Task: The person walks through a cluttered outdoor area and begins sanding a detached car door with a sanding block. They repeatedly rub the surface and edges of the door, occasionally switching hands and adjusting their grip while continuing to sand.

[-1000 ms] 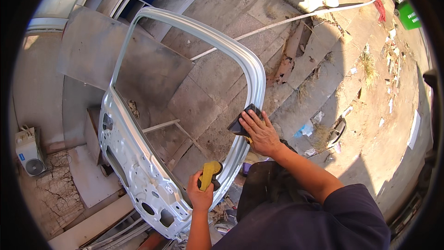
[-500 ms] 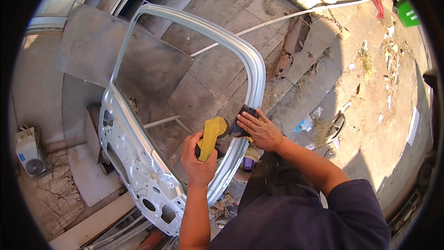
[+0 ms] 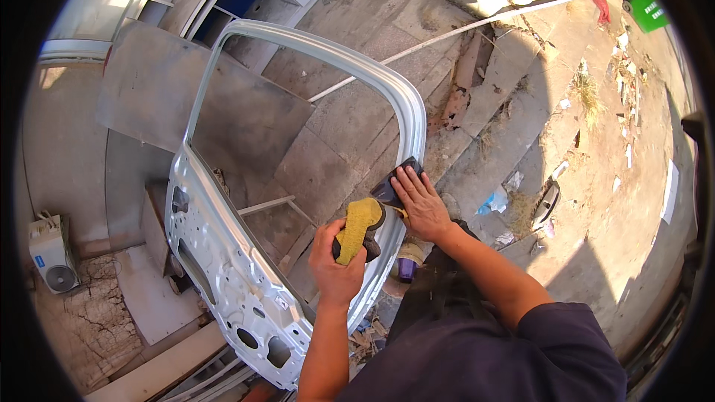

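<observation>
A bare silver car door (image 3: 223,253) with an open window frame stands in front of me. My left hand (image 3: 339,264) is closed around a rough yellow and black piece (image 3: 360,227), sponge-like, its exact kind unclear. It is held beside the inner edge of the frame's right post. On that post, my right hand (image 3: 421,201) presses a black sheet (image 3: 387,187) that looks like sandpaper. Its fingers lie close together and bend over the metal. A bit of yellow shows beneath this hand; what it belongs to is hidden.
Behind the door leans a stained grey panel (image 3: 179,89). A white air-conditioner unit (image 3: 53,253) stands at left. A long pale pole (image 3: 447,35) crosses the paving. A purple-ended container (image 3: 407,268) is near my legs. Litter and a green bin (image 3: 646,11) lie to the right.
My right hand and the black sheet have slid a little up the post. My left hand has shifted right and slightly upward, still gripping the yellow and black piece. The whole view has tilted slightly.
</observation>
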`<control>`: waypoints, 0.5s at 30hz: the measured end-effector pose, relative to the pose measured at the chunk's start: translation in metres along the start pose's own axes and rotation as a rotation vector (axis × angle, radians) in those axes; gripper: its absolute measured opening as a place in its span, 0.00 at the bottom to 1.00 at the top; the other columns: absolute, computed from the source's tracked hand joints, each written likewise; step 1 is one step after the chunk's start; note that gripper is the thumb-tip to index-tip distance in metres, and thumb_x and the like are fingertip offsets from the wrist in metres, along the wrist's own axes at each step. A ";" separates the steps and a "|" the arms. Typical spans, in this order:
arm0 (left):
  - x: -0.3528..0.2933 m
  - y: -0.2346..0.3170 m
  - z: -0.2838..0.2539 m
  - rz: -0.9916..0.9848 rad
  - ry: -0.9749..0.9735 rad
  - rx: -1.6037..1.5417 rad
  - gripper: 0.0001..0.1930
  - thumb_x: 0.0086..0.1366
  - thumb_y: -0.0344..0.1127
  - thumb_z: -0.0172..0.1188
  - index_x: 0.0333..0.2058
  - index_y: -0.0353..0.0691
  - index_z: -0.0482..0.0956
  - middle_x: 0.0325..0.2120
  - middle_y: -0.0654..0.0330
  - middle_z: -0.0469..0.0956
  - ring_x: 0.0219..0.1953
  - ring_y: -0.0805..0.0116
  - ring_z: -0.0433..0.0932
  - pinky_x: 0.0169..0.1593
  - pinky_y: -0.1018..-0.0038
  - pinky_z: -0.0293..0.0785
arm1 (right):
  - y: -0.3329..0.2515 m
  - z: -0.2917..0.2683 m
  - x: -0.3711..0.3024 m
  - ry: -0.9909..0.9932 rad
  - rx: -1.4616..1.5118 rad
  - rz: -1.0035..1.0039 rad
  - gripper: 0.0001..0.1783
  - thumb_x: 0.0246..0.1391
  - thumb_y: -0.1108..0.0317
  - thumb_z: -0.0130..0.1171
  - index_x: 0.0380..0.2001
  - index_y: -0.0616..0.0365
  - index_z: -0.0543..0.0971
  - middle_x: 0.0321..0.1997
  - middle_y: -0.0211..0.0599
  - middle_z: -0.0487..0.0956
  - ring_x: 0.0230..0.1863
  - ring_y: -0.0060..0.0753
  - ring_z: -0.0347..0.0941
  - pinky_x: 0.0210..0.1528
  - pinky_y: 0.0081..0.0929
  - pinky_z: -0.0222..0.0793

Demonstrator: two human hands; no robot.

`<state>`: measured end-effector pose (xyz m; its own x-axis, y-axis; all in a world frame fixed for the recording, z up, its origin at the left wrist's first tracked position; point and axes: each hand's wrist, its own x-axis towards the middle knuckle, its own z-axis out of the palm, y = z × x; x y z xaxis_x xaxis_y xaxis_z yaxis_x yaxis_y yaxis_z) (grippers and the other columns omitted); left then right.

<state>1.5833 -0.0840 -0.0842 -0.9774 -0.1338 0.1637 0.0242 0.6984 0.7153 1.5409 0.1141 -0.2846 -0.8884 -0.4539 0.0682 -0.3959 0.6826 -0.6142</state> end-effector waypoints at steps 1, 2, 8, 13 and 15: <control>-0.002 0.000 0.003 0.007 -0.004 -0.010 0.27 0.54 0.22 0.71 0.56 0.38 0.83 0.44 0.49 0.84 0.46 0.44 0.86 0.53 0.59 0.83 | 0.015 -0.008 0.031 0.123 -0.029 0.115 0.48 0.69 0.59 0.65 0.86 0.58 0.58 0.93 0.51 0.52 0.93 0.54 0.45 0.91 0.58 0.40; 0.000 0.001 0.006 0.019 -0.021 -0.015 0.27 0.54 0.22 0.71 0.56 0.38 0.83 0.44 0.49 0.84 0.46 0.44 0.86 0.53 0.59 0.83 | 0.029 -0.013 0.055 0.211 -0.045 0.197 0.49 0.72 0.59 0.64 0.87 0.63 0.55 0.93 0.56 0.50 0.93 0.58 0.44 0.91 0.59 0.39; -0.004 -0.004 0.003 0.020 -0.048 -0.008 0.26 0.54 0.24 0.71 0.55 0.37 0.83 0.44 0.49 0.84 0.46 0.44 0.86 0.54 0.58 0.82 | -0.048 0.059 -0.016 0.192 0.131 0.335 0.55 0.71 0.56 0.65 0.87 0.72 0.47 0.92 0.69 0.47 0.93 0.70 0.39 0.90 0.66 0.34; -0.002 -0.012 -0.004 -0.014 -0.030 -0.039 0.27 0.55 0.23 0.71 0.56 0.38 0.83 0.44 0.49 0.85 0.47 0.45 0.86 0.55 0.58 0.82 | -0.029 0.049 0.006 0.205 0.114 0.326 0.54 0.72 0.56 0.64 0.87 0.68 0.48 0.93 0.61 0.48 0.94 0.63 0.38 0.91 0.63 0.33; 0.005 -0.008 0.005 0.007 -0.042 -0.064 0.27 0.55 0.23 0.70 0.57 0.38 0.84 0.46 0.50 0.85 0.48 0.45 0.86 0.56 0.57 0.82 | 0.017 0.015 0.075 0.346 0.085 0.431 0.50 0.75 0.55 0.60 0.87 0.68 0.50 0.92 0.60 0.51 0.93 0.62 0.41 0.91 0.62 0.36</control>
<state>1.5767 -0.0864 -0.0925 -0.9850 -0.0985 0.1417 0.0436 0.6528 0.7562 1.4707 0.0835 -0.3016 -0.9959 0.0802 0.0418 0.0277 0.7097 -0.7039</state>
